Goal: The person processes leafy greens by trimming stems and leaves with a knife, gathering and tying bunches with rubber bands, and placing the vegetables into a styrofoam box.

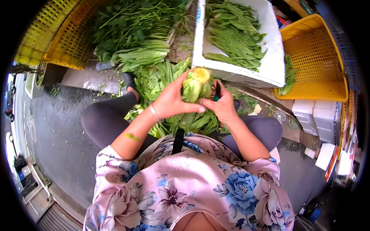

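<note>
A head of leafy lettuce (191,89) is held up in front of me, its pale yellow cut stem end facing up. My left hand (172,98) wraps round its left side, thumb across the front. On the other side my right hand (223,103) is closed on a small tool with a dark green handle (217,92); the rest of that tool is hidden behind the fingers. The right thumb reaches to the lettuce's edge. Beneath both hands lies a heap of loose green leaves (150,82).
A white foam box (238,77) ahead holds long green leaves. Yellow crates stand at the right (314,57) and far left (69,42). Bunches of leafy stalks (135,27) lie ahead left. White boxes (316,115) sit at the right, near a plastic bottle (104,66) on the left.
</note>
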{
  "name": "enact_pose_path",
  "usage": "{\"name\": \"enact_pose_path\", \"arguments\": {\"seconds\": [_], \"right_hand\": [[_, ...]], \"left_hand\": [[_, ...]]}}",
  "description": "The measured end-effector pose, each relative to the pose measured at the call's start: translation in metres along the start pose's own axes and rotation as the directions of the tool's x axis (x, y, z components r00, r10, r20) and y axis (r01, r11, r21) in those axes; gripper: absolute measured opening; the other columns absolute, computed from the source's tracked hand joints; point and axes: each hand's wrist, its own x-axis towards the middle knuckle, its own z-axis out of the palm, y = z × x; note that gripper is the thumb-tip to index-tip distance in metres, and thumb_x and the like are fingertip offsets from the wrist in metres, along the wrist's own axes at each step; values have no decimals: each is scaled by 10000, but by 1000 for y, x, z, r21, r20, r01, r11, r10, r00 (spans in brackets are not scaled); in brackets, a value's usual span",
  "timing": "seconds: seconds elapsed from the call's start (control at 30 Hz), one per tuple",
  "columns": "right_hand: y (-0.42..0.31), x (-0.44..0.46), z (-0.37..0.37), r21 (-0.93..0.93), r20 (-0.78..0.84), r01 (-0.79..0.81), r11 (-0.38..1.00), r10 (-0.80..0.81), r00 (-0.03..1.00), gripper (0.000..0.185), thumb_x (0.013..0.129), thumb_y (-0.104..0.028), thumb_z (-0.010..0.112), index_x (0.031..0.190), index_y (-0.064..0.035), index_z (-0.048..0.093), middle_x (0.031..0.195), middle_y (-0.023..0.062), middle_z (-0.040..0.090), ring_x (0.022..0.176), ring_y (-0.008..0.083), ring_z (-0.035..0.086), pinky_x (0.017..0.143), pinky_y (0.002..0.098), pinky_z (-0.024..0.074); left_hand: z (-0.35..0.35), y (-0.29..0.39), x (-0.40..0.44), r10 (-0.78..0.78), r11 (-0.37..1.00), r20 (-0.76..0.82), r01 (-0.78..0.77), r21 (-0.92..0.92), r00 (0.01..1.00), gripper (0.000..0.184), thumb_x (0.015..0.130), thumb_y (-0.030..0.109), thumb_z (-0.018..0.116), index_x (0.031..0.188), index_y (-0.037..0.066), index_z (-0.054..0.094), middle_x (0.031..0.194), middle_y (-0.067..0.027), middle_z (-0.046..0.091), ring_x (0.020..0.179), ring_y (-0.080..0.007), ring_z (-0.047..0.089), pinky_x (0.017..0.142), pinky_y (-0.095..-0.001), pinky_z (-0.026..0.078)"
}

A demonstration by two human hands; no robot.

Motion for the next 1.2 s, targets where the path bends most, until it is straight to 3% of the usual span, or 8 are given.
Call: {"name": "enact_pose_path", "arguments": {"seconds": [0.17,0.23,0.33,0.73,0.97,1.03,1.17,1.2], "right_hand": [[12,1,-10,-258,51,-168,952,187,981,520,752,-227,685,1179,2,495,903,23,606,757,90,570,690,213,443],[5,4,-14,-249,-19,-375,893,383,924,454,879,-373,501,1139,-3,544,826,25,612,559,84,538,488,208,364],[18,4,-13,-410,12,-424,807,470,883,497,870,-410,498,1178,-20,518,849,110,611,640,123,565,649,247,453],[43,-2,-1,-283,203,-111,953,172,964,678,872,-269,524,1366,7,151,920,122,569,883,180,530,806,279,399],[36,-4,-3,-496,143,-170,852,273,951,543,858,-248,541,1306,-25,332,973,159,600,958,233,573,836,295,415],[54,-5,-5,-468,85,18,883,24,996,452,851,-258,552,1231,-35,449,993,172,604,937,234,587,826,289,425],[53,-2,-13,-228,124,-138,964,169,978,399,879,-224,523,1213,-12,469,1083,132,593,944,183,572,846,257,412],[59,-1,-12,-214,111,-105,971,131,985,377,896,-201,498,1231,-30,464,907,49,619,748,112,559,679,218,445]], "left_hand": [[5,-49,0,-217,930,-12,203,-307,976,877,579,310,803,1247,-41,356,1082,-167,550,988,-219,540,893,-312,407],[3,-70,-6,-237,968,-125,245,52,963,841,601,318,775,1234,-51,363,1060,-171,558,974,-214,543,871,-302,416],[3,-81,-6,-269,942,-135,290,172,954,795,590,313,759,1203,-52,406,1003,-196,583,934,-245,574,835,-305,440],[14,-88,0,-375,909,20,363,205,927,738,573,261,768,1161,-59,459,985,-168,591,900,-195,571,820,-277,440],[10,-95,1,-368,930,202,356,95,908,649,582,205,766,1128,-17,494,937,-101,604,857,-163,557,812,-261,434],[8,-95,1,-409,912,242,406,66,880,633,583,195,766,1121,-5,500,926,-85,604,843,-154,552,804,-259,435],[6,-95,1,-422,906,290,412,97,859,636,587,183,767,1133,6,492,931,-67,601,836,-134,543,798,-256,435],[5,-96,0,-405,914,299,390,112,864,643,589,175,766,1142,8,484,946,-66,598,842,-132,541,801,-255,434]]}}
